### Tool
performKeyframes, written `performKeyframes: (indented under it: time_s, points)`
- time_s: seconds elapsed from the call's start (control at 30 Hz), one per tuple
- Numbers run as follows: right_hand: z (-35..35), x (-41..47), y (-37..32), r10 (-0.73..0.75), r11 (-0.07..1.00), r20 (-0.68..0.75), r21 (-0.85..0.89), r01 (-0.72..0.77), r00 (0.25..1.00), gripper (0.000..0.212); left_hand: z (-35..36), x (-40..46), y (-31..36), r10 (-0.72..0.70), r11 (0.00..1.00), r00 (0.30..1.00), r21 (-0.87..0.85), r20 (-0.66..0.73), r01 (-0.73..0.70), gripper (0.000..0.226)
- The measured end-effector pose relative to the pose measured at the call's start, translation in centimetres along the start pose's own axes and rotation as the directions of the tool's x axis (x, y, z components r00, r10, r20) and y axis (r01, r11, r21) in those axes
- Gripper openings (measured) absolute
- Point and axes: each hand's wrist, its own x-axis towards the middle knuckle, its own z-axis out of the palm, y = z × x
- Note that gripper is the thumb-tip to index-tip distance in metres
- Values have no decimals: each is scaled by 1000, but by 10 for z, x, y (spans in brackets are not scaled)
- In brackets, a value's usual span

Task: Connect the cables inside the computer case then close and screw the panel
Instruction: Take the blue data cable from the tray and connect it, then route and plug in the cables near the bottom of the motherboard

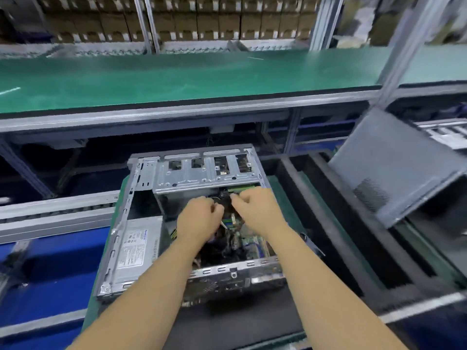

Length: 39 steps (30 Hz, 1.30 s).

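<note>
Black cables (225, 198) between both curled hands (227, 213)

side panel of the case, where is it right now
In the head view the side panel is off the computer case, propped tilted at the right, beyond the black foam tray beside the case.

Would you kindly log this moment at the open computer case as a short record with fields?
case: computer case lies open on the green mat, no panel on it
left hand: left hand inside the case, fingers curled at the dark cables
right hand: right hand inside, fingers curled at the same cables
power supply: grey box with label in the case's left part
panel: grey panel leans tilted to the right, apart from the case
stage: cabling under way; panel not yet closed
</note>
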Motion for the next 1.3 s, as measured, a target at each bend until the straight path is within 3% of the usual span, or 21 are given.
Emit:
performKeyframes:
  time_s: [0.1,0.17,0.23,0.3,0.37,0.43,0.57,0.73,0.87,0.97,1.1,1.17,1.23,1.3]
  points:
    - [-30,-2,38,102,968,-149,242,-63,984,42,5,-2,35,40,993,999,-109,-19,-42,44]
    - [-46,-6,72,240,924,-220,349,-153,946,32,13,-1,72,-17,963,999,-267,28,24,31]
    - [-56,-13,118,345,929,-241,224,-294,907,29,28,1,110,-88,944,991,-309,101,116,41]
    - [-56,-22,162,461,883,-67,-62,-465,885,47,48,-5,136,-160,962,980,-204,116,181,59]
    - [-46,-37,193,543,817,165,-333,-472,824,68,62,-14,151,-210,970,974,-111,80,218,65]
    - [-35,-50,209,581,776,265,-465,-426,769,81,67,-16,151,-234,967,972,-92,29,236,64]
    - [-21,-58,223,579,793,342,-446,-415,740,87,67,-17,149,-178,984,983,-39,-52,176,58]
    - [-20,-57,229,549,796,210,-428,-428,809,79,68,-18,149,-218,975,972,-66,-88,213,53]
    - [-30,-50,219,585,792,-23,-196,-578,811,72,68,-16,150,-198,979,977,-57,-76,194,52]
    - [-47,-40,202,578,815,-176,73,-575,797,62,66,-17,150,-188,980,980,-72,-69,183,55]
    - [-77,-14,163,531,821,-323,428,-379,783,59,64,-18,150,-63,992,994,-113,-86,53,59]
    - [-92,-1,140,496,783,-317,566,-258,809,59,61,-18,148,-25,971,996,-239,-88,3,58]
    - [-98,8,121,471,702,-257,689,-182,844,54,54,-19,147,-81,852,996,-521,-38,50,56]
    - [-97,14,101,436,648,-183,743,-166,881,45,39,-17,148,-162,602,985,-786,52,141,47]
